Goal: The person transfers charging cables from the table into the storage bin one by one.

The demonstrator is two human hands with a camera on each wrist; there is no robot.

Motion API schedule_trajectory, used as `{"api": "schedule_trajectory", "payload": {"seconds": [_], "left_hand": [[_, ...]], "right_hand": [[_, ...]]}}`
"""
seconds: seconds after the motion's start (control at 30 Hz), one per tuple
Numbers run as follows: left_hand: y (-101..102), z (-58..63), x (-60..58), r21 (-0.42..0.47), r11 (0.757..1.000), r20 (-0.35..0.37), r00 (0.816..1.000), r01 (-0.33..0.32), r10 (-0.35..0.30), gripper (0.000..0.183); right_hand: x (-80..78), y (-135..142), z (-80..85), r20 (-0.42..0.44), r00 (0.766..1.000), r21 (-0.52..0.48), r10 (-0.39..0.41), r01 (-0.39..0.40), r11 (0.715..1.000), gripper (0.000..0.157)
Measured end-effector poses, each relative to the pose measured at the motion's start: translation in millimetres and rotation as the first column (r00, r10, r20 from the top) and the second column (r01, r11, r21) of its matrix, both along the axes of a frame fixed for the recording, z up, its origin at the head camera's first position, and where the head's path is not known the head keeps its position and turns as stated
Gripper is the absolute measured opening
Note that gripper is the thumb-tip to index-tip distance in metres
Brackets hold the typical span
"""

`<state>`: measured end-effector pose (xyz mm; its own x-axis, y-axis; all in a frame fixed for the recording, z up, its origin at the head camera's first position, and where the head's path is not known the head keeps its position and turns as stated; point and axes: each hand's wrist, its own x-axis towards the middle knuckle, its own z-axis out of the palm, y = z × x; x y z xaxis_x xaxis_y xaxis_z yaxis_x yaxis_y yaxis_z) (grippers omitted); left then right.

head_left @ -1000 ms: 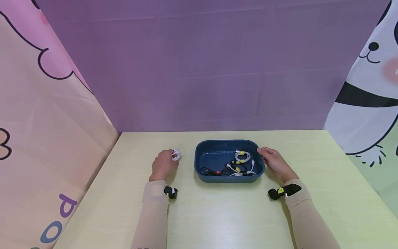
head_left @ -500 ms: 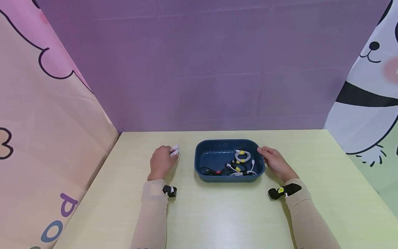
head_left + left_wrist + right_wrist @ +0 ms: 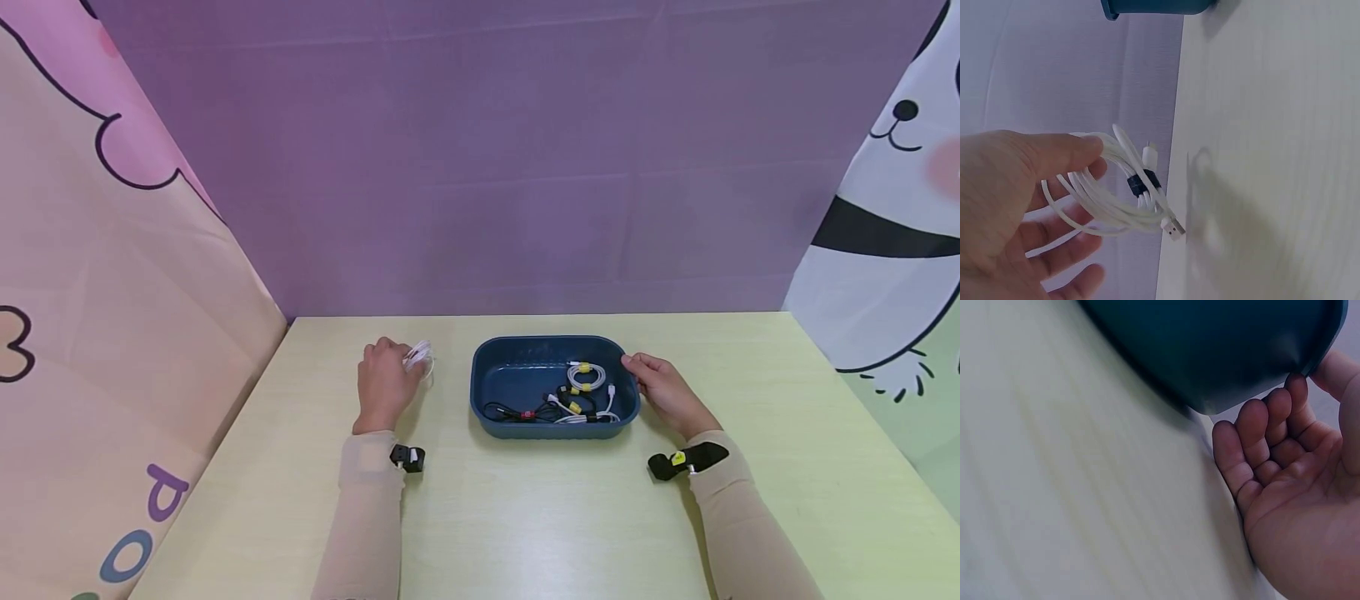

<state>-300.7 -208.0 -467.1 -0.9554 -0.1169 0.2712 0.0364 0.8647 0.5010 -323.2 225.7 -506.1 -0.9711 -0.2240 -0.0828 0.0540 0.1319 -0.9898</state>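
My left hand (image 3: 387, 385) pinches a coiled white USB cable (image 3: 1107, 200) between thumb and forefinger, above the table left of the bin. A black strap (image 3: 1144, 182) binds the coil, and a metal USB plug (image 3: 1173, 229) sticks out at its lower end. With thumb and fingertips my right hand (image 3: 666, 393) grips the right rim of a dark blue plastic bin (image 3: 517, 354). Inside the bin lie a white coiled cable with yellow ties (image 3: 586, 377), a black cable with a red tie (image 3: 517, 414), and more black and white cables (image 3: 588, 417) along the front wall.
The bin stands on a pale wooden table (image 3: 517, 517). A purple cloth (image 3: 517, 167) hangs behind the table's back edge. Printed cloths flank it, a pink and cream one (image 3: 112, 275) at left and a panda one (image 3: 885, 283) at right.
My left hand has risen and shifted slightly left and away from me, lifting the white cable with it. My right hand stays on the bin's rim, and the bin has not moved.
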Motion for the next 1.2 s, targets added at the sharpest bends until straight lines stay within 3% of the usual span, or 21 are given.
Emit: {"api": "schedule_trajectory", "payload": {"seconds": [0.23, 0.37, 0.8, 1.2], "left_hand": [[2.2, 3.8, -0.6, 0.088, 0.995, 0.037, 0.999, 0.036, -0.040, 0.029], [2.6, 4.2, -1.5, 0.119, 0.991, 0.015, 0.998, 0.058, -0.060, 0.026], [3.4, 0.7, -4.3, 0.145, 0.984, -0.059, 0.993, 0.108, -0.100, 0.025], [4.9, 0.0, -2.4, 0.155, 0.981, -0.052, 0.993, 0.116, -0.109, 0.024]], "right_hand": [[0.2, 0.4, 1.7, -0.001, 1.000, -0.012, 0.005, -0.005, 1.000, 0.030], [0.4, 0.8, 2.4, -0.001, 1.000, -0.002, 0.001, -0.001, 1.000, 0.030], [-1.0, 0.1, -0.2, 0.003, 1.000, 0.011, -0.006, 0.006, 1.000, 0.029], [0.6, -0.5, -0.1, -0.003, 1.000, 0.003, -0.002, 0.002, 1.000, 0.030]]}}
